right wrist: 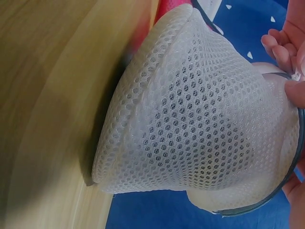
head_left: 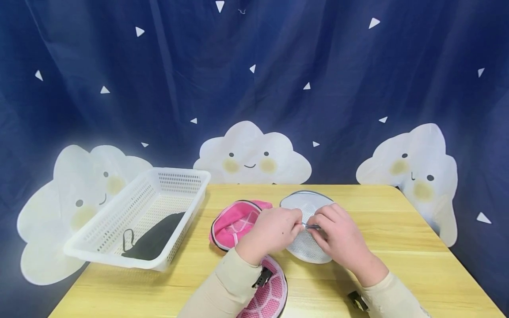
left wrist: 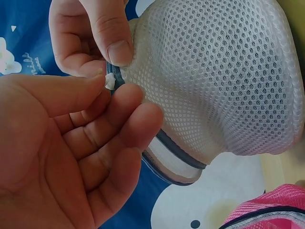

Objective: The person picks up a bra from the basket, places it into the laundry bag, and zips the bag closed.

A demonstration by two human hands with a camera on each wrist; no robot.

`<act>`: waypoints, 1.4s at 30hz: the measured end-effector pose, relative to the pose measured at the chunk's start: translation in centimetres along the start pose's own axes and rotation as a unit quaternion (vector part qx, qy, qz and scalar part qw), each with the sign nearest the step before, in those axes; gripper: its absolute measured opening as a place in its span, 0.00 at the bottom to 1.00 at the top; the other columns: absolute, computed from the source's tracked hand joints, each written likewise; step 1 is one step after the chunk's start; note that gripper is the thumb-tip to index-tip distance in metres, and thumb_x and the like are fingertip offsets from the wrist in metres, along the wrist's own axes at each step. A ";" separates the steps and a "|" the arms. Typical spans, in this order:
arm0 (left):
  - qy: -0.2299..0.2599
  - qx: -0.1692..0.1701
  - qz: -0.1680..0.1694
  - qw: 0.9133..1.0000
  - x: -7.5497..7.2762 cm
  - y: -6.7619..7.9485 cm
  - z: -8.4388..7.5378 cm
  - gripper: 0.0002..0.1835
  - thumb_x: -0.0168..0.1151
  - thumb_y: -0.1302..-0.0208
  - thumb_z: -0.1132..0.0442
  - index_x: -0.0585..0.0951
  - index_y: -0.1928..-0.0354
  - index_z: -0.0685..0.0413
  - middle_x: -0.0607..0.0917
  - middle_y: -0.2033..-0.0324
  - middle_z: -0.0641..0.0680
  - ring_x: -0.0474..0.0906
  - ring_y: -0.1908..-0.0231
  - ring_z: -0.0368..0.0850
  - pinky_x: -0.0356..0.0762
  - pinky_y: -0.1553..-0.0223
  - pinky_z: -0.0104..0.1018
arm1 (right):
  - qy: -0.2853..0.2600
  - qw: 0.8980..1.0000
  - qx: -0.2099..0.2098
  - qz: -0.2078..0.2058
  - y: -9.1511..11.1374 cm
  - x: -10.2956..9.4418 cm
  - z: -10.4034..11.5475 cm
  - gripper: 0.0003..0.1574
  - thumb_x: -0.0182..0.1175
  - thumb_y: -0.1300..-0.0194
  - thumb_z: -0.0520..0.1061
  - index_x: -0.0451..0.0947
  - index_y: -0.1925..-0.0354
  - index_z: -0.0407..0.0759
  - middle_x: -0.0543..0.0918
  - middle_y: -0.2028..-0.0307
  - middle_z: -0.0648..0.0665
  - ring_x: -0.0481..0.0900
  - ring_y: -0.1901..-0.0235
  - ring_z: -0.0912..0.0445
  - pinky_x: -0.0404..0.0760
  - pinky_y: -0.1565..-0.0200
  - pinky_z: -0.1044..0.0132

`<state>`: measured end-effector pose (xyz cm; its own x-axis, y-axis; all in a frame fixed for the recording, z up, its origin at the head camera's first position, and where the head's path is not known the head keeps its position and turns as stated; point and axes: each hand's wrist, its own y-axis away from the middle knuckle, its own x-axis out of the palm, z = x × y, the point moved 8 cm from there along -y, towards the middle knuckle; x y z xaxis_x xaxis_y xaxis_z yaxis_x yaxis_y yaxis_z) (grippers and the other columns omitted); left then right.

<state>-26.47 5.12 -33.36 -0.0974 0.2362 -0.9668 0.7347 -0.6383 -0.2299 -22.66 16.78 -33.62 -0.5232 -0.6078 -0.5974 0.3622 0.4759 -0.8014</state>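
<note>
A white mesh laundry bag (head_left: 310, 247) with a dark grey zipper (left wrist: 178, 151) stands on the table between the two hands. My left hand (head_left: 276, 229) pinches a small white zipper pull (left wrist: 110, 81) between thumb and fingertips at the bag's rim. Close beside it, my right hand (head_left: 342, 236) grips the zippered edge, its thumb (right wrist: 296, 93) pressed against the rim. In the right wrist view the mesh side of the bag fills the middle, and its rim bends round at the right.
A pink mesh bag (head_left: 226, 227) with a black-edged opening sits left of the hands. Nearer, a round pink mesh panel (head_left: 274, 289) lies partly under the left forearm. A white plastic basket (head_left: 183, 238) at the left holds a dark cloth item (head_left: 157, 238). Behind the wooden table (head_left: 405, 247) hangs a blue curtain.
</note>
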 end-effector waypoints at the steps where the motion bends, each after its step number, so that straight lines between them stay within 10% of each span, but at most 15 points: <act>1: -0.002 0.000 0.000 1.000 0.0 0.0 0.0 0.13 0.63 0.29 0.49 0.74 0.71 0.41 0.72 0.82 0.38 0.70 0.79 0.36 0.67 0.76 0.34 | 0.000 1.000 0.000 0.000 0.0 0.0 0.0 0.04 0.64 0.41 0.44 0.80 0.65 0.47 0.78 0.65 0.53 0.73 0.63 0.52 0.67 0.55 0.60; 17: 0.001 0.020 0.000 1.000 0.1 0.0 -0.7 0.13 0.62 0.28 0.49 0.73 0.71 0.41 0.71 0.82 0.38 0.70 0.78 0.36 0.67 0.77 0.34 | 0.004 1.000 -0.005 -0.001 -0.1 0.0 0.4 0.22 0.52 0.23 0.58 0.79 0.67 0.47 0.78 0.66 0.53 0.72 0.65 0.53 0.67 0.57 0.63; 42: 0.034 0.018 -0.002 0.999 0.1 0.0 0.0 0.13 0.62 0.28 0.49 0.74 0.70 0.40 0.72 0.81 0.37 0.70 0.77 0.35 0.67 0.76 0.32 | -0.014 1.000 -0.015 -0.021 -0.3 -0.4 0.7 0.19 0.55 0.24 0.55 0.79 0.68 0.46 0.79 0.67 0.53 0.73 0.66 0.53 0.68 0.59 0.61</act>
<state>-26.48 5.10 -33.50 -0.0530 0.2875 -0.9563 0.7096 -0.6629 -0.2386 -22.02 16.45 -33.18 -0.5160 -0.6453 -0.5633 0.3171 0.4670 -0.8254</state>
